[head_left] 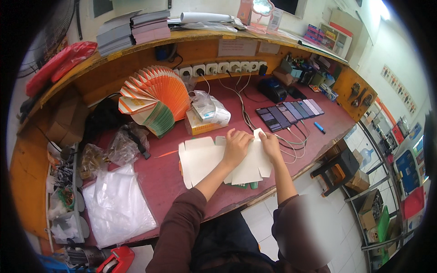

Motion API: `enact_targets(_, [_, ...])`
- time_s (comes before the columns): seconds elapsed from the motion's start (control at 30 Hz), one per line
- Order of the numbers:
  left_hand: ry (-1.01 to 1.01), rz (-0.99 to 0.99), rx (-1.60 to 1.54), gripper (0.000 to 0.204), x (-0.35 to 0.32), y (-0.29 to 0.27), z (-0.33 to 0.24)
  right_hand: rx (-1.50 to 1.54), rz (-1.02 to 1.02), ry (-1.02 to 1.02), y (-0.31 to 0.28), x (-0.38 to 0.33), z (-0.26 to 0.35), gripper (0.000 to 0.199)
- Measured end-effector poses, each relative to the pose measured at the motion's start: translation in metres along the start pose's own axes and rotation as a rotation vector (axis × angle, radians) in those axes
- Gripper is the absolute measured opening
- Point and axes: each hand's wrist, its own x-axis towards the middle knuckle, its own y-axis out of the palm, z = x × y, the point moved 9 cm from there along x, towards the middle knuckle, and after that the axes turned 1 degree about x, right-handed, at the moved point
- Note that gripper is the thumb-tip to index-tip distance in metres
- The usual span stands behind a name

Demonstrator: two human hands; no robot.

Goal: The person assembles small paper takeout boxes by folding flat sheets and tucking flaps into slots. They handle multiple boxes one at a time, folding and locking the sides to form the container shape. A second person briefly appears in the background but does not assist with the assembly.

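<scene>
A flat, cream-coloured cardboard box blank (205,159) with cut flaps lies unfolded on the dark red desk in front of me. My left hand (236,148) bends its fingers over the blank's upper part, pinching near a small flap. Across that flap, my right hand (270,144) grips the edge with its thumb on the pale inner side. Both hands are closed on the card and close together. Green printed card (253,185) shows under the blank's near edge, mostly covered.
Fanned orange and green folded cartons (159,98) stand behind to the left. A carton with plastic-wrapped items (207,119) sits beyond the blank. Several phones (287,113) with cables lie right of it. Clear plastic bags (118,204) lie left; a red tape dispenser (117,259) is lower left.
</scene>
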Motion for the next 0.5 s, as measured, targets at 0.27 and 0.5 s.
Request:
enact_targets(0.27, [0.163, 0.249, 0.212, 0.035, -0.067, 0.023, -0.042, 0.13, 0.058, -0.034, 0.011, 0.026, -0.036, 0.036])
enact_targets(0.5, [-0.053, 0.344, 0.122, 0.035, -0.086, 0.044, 0.008, 0.017, 0.32, 0.165, 0.027, -0.019, -0.069, 0.03])
